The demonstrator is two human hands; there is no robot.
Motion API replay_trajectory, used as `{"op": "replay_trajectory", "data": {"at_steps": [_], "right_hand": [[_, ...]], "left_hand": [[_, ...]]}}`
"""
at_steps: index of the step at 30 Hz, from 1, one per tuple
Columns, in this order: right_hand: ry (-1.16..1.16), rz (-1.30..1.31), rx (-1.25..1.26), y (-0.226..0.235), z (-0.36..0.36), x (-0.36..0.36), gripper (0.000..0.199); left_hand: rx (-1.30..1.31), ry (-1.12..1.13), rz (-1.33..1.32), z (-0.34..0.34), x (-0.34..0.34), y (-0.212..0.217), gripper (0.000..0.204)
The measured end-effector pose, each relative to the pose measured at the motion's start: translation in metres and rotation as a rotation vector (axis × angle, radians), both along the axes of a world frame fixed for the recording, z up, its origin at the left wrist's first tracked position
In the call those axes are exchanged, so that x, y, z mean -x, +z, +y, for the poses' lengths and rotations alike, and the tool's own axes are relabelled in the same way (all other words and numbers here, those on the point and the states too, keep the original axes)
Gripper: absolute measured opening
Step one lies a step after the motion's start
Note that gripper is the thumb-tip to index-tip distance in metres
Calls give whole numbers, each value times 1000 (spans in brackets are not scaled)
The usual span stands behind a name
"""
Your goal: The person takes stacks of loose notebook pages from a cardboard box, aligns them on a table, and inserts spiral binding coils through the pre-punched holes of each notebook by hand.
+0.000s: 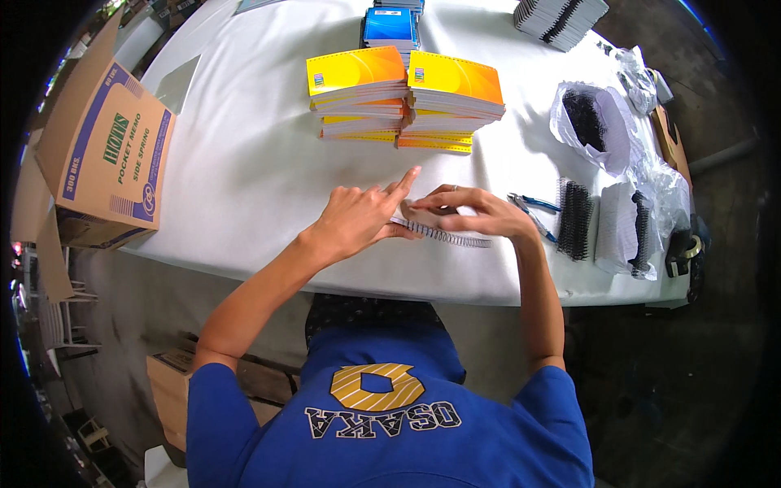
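My left hand (pixel 364 213) and my right hand (pixel 476 213) meet over a white notepad with a wire spiral (pixel 446 236) that lies on the white table (pixel 244 171). Both hands press and pinch the pad along its spiral edge; the left index finger points up and away. Most of the pad is hidden under my fingers. Just right of my right hand lie blue-handled pliers (pixel 533 208).
Two stacks of orange-yellow notebooks (pixel 404 98) stand beyond my hands, with blue ones (pixel 390 26) behind. Black spiral coils (pixel 576 218), white pads (pixel 622 229) and a bag of coils (pixel 594 122) sit at right. A cardboard box (pixel 106 154) rests at the table's left edge.
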State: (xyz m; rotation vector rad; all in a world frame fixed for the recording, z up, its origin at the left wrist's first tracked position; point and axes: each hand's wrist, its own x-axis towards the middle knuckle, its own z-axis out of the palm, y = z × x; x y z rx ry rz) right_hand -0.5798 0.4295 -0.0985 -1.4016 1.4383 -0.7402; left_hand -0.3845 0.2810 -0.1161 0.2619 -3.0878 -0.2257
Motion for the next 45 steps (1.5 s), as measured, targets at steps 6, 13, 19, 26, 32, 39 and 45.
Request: {"op": "replay_trajectory", "data": {"at_steps": [6,13,19,26,32,39,45], "right_hand": [[31,-208,118,-7,-4,3,64],[45,-247,187,-5,-11,-1,65],[28,-171,165,-5,-19,-6,53],[-17,-280,105,-12,-34,-5,57],[-16,-206,140,-19,-34,-3,57],[-53,-32,27,-11,-43,-9,59],[-84,-206,133,-18,-46,-17,59]], "left_hand": [[27,28,0,-3,-1,2,92],[90,63,176,-12,-12,-1,86],[-95,83,335,-21,-19,-11,86],[-789,258,469,-23,-20,-26,102],[-913,303,626,-20,-21,-47,106],[-901,335,602,-16,-21,-44,103],[-960,346,615,-17,-24,-48,99]]}}
